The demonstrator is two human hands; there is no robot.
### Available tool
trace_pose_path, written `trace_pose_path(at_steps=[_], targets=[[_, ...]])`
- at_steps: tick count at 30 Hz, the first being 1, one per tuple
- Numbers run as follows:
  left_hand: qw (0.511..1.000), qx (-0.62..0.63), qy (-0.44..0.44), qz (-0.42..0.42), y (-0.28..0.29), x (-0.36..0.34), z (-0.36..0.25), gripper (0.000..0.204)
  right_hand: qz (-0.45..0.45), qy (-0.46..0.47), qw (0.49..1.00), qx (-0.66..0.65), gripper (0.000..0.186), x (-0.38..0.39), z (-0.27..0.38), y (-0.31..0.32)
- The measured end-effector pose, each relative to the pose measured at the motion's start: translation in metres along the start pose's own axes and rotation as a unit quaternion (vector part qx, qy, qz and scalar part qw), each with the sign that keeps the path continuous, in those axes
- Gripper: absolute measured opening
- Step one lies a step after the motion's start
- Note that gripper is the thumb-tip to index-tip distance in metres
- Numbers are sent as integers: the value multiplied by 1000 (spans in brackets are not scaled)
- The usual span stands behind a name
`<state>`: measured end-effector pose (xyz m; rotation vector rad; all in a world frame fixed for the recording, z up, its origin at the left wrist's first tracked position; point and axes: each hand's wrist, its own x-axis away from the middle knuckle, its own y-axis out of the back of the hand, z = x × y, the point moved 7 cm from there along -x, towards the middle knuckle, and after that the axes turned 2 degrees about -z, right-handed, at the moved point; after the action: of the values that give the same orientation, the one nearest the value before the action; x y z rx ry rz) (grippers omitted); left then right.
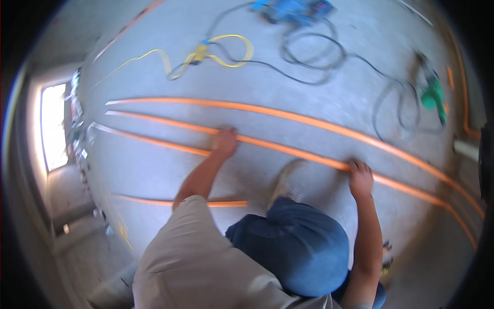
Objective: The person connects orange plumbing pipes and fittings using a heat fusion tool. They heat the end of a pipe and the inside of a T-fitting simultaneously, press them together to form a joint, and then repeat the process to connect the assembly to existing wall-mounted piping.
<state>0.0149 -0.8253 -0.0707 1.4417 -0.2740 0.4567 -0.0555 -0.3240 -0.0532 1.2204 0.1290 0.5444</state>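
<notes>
Both my hands are on a long, thin orange pipe [288, 150] that runs across the concrete floor from the far left to the right. My left hand [225, 142] is closed over it left of the middle. Further right, my right hand [361, 177] also grips it, fingers curled over the top. A second long orange pipe [309, 120] lies just beyond it, roughly alongside. Nearer to me, another orange pipe [159, 141] passes toward my left forearm, its right end close to my left hand. A shorter-looking orange length [229, 204] lies behind that forearm.
A green power tool [435, 98] with a dark cord lies at the right. Coiled black cable [313, 66] and a yellow cord [251, 49] spread across the far floor, below a blurred blue machine [293, 11]. Small debris [77, 110] lines the left edge near a bright opening [54, 126].
</notes>
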Motion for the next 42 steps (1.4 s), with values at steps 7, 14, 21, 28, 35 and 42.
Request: trace_pose_path(at_steps=[7, 14, 21, 28, 35, 42], targets=[[998, 1, -5, 56, 19, 9, -16, 45, 36, -1, 999, 24, 24, 5, -1, -2], [997, -7, -31, 70, 17, 6, -16, 44, 29, -1, 1000, -5, 23, 1, -5, -3], [996, 1, -26, 80, 12, 10, -7, 45, 41, 4, 999, -5, 24, -2, 6, -1], [993, 5, -20, 118, -15, -21, -35, 30, -31, -12, 999, -37, 27, 12, -15, -5], [986, 44, -154, 44, 26, 3, -110, 40, 47, -21, 998, 33, 19, -1, -7, -8], [956, 78, -282, 3, 40, -5, -195, 35, 56, -51, 997, 22, 21, 14, -17, -9]])
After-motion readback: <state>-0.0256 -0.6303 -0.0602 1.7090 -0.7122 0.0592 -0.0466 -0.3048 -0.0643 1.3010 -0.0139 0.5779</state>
